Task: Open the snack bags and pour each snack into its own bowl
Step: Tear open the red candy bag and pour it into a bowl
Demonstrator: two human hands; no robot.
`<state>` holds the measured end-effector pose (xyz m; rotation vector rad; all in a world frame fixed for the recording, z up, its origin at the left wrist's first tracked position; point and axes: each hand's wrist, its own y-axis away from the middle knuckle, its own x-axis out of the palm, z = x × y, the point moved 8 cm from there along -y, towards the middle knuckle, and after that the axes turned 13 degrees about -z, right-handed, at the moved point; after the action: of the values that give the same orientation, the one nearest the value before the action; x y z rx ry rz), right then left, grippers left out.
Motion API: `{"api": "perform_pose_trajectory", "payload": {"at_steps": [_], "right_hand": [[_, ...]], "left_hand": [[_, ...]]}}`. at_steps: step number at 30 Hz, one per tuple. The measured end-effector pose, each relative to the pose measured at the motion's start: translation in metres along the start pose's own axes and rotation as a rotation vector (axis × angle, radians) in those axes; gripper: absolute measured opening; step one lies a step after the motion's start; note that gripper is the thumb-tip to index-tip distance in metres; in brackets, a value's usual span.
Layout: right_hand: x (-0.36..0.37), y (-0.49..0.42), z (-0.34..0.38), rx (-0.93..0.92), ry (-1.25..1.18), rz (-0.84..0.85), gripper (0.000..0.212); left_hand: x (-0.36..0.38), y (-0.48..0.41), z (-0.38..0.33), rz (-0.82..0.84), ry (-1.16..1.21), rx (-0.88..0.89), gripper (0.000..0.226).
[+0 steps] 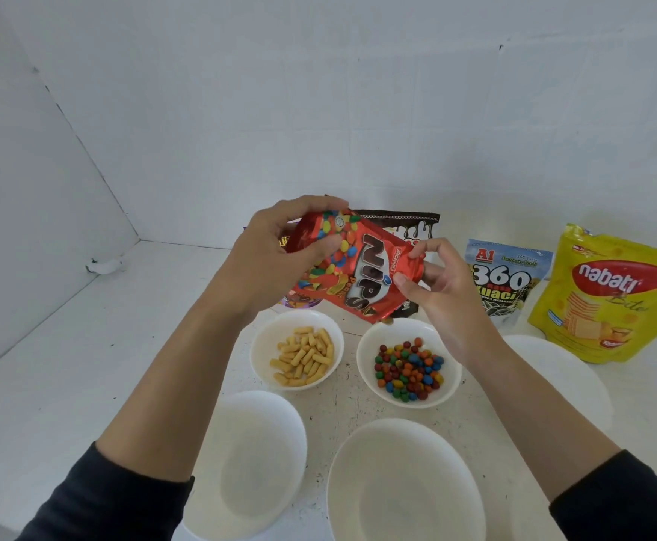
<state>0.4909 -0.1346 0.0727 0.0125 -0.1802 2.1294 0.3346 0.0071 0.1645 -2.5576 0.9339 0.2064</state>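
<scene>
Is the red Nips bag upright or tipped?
Tipped: the left hand and right hand hold the Nips bag slanted, one corner down over the candy bowl.

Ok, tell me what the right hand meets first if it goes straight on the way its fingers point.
The right hand points up and left and pinches the red Nips bag, so the bag comes first. Beyond it is probably the left hand, though depth is unclear.
</scene>
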Motion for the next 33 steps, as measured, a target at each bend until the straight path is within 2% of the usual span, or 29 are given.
{"api": "perform_pose_trajectory", "payload": {"at_steps": [4,9,14,18,23,27,33], "right_hand": [[-0.009,0.003,-0.030,0.092,-0.022,-0.020,0.028],[-0.019,0.007,-0.059,0.178,0.008,-0.060,0.028],[-0.018,0.001,-0.045,0.134,-0.029,-0.074,0.027],[-0.014,-0.003,-0.029,0.093,-0.075,-0.073,0.025],[-0.014,-0.001,-0.040,0.117,-0.058,-0.074,0.027],[-0.013,0.002,-0.051,0.153,-0.046,-0.072,0.026],[-0.012,-0.003,-0.031,0.090,-0.116,-0.067,0.024]], "left_hand": [[0.021,0.007,0.010,0.139,0.039,-0.032,0.035],[0.028,0.009,0.030,0.057,-0.159,0.005,0.030],[0.027,0.008,0.023,0.012,-0.110,0.034,0.030],[0.025,0.009,0.011,0.067,-0.029,0.050,0.038],[0.030,0.014,0.020,0.141,-0.107,0.043,0.047],[0.035,0.018,0.029,0.131,-0.163,0.058,0.039],[0.025,0.010,0.019,0.035,-0.150,0.128,0.027]]}}
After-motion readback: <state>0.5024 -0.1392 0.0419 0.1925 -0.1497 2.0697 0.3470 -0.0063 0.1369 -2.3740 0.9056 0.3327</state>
